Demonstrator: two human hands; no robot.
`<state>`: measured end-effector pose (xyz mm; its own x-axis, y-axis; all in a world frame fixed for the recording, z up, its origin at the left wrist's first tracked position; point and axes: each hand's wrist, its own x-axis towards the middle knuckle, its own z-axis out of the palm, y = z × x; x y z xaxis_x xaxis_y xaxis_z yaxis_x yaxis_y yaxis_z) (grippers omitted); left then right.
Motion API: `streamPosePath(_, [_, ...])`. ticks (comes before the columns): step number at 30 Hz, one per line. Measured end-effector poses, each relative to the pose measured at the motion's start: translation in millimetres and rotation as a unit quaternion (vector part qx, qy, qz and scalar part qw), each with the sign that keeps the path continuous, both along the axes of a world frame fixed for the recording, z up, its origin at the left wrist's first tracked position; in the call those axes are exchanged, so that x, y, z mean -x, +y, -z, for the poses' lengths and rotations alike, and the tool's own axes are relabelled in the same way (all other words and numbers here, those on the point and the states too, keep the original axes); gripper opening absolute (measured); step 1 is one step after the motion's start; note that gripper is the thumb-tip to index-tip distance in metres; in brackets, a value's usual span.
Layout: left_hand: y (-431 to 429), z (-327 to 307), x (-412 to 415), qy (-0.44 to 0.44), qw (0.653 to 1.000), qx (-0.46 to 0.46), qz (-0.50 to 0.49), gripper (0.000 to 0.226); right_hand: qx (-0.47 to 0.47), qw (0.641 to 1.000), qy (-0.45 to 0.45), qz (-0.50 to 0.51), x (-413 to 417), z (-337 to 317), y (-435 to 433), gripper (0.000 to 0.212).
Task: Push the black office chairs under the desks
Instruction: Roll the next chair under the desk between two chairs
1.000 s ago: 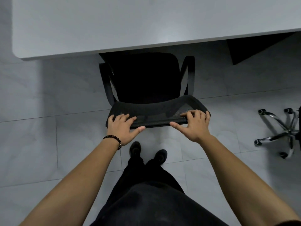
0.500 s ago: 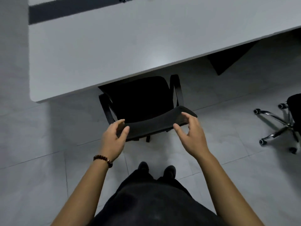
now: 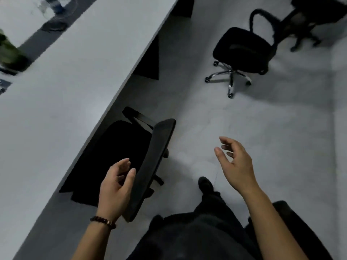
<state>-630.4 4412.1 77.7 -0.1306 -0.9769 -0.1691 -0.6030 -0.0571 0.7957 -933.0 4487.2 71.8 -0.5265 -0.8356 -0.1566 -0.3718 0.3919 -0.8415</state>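
Once pushed home and let go, parked at centre left of the frame with the seat under the desk (image 3: 75,91): nearest black office chair (image 3: 120,147), only the backrest (image 3: 154,156) and a bit of the base left showing past the desk edge. Deeper in than a second ago, when gripped at the top of the backrest by both hands.

Grip now gone on both sides. Left hand (image 3: 115,186), lower centre left, loosely open with fingers half curled, holding nothing; just beside the top edge of the backrest, but cannot tell whether the thumb touches it. Right hand (image 3: 236,164), right of centre, spread wide and empty, well apart from the backrest and hanging over bare floor (image 3: 206,119).

View swung round to the right as well, bringing into the upper right a second black chair (image 3: 242,49), out in the open on its chrome base and well apart from the desk. Beyond it, at the top right corner, part of a third chair (image 3: 309,14), blurred.

Meaning for the task, as a judgement: first chair done or near enough, attention turning to the next. Probably a few steps toward the upper right, then the same two-handed hold on that backrest and a push toward the desk edge.
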Motion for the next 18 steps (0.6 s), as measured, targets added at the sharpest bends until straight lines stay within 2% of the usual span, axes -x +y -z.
streamPosePath(2, [-12, 5, -11, -0.010, 0.995, 0.007, 0.101, 0.036, -0.012, 0.997, 0.013, 0.074, -29, -5, 42, 0.035])
streamPosePath(5, [-10, 11, -17, -0.023, 0.980, 0.010, 0.198, 0.038, -0.061, 0.991, 0.035, 0.116, -68, -10, 112, 0.041])
streamPosePath(8, [14, 12, -7, -0.044, 0.957, 0.025, 0.286, 0.039, -0.073, 0.975, 0.028, 0.207, -102, -23, 185, 0.048])
streamPosePath(11, [56, 2, 19, -0.017, 0.922, 0.024, 0.387, 0.037, -0.061, 0.947, 0.037, 0.313, -133, -38, 259, 0.051])
streamPosePath(15, [121, -12, 57, 0.017, 0.855, 0.040, 0.518, 0.038, -0.064, 0.904, 0.070, 0.417, -164, -48, 348, 0.054])
streamPosePath(18, [169, -18, 80, 0.027, 0.822, 0.072, 0.565, 0.039, -0.064, 0.875, 0.074, 0.474, -179, -42, 406, 0.053])
